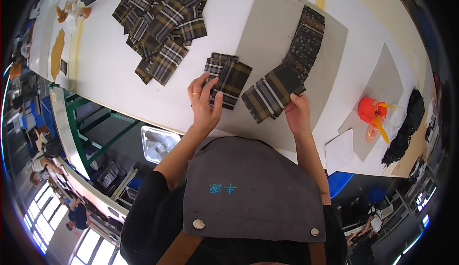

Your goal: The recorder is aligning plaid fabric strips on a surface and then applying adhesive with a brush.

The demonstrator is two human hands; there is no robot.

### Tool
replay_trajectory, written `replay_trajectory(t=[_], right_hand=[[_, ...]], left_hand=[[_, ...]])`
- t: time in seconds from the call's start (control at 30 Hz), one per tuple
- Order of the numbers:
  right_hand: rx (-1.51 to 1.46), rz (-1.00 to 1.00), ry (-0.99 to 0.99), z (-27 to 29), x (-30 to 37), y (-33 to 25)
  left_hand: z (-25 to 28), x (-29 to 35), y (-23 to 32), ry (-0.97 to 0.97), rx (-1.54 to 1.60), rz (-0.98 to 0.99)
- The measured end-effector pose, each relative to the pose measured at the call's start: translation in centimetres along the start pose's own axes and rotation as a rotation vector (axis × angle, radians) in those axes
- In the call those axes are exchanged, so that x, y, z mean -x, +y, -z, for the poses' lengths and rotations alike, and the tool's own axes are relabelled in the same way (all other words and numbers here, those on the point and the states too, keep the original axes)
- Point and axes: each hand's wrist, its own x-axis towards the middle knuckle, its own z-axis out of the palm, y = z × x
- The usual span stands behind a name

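My left hand [206, 103] rests with its fingers apart on the left edge of a small stack of plaid fabric pieces [234, 81], dark with brown and white stripes. To the right, my right hand [298, 114] pinches the lower right corner of a plaid fabric piece [272, 93] between thumb and fingers. This piece lies at the near end of a long overlapping row of plaid pieces [307, 42], which curves away across a grey board [260, 21]. How many layers my right fingers hold is hidden.
A loose heap of plaid pieces [165, 18] covers the far left of the white table [103, 69]. On the right are a red-orange pot [370, 109] with a yellow-handled tool [381, 130], a white sheet [339, 151] and bunched black material [405, 126]. A foil-lined tray [160, 144] sits beyond the table's near edge.
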Motion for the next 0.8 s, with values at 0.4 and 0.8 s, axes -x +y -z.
replay_trajectory(t=[0.4, 0.8], right_hand=[[0.973, 0.143, 0.353, 0.8, 2.8, 1.6], [1.349, 0.36, 0.353, 3.9, 1.1, 2.7]], left_hand=[[-9.0, -0.8, 4.7, -0.367, 0.398, 0.033], [-12.3, -0.9, 4.0, -0.324, 0.276, -0.032]])
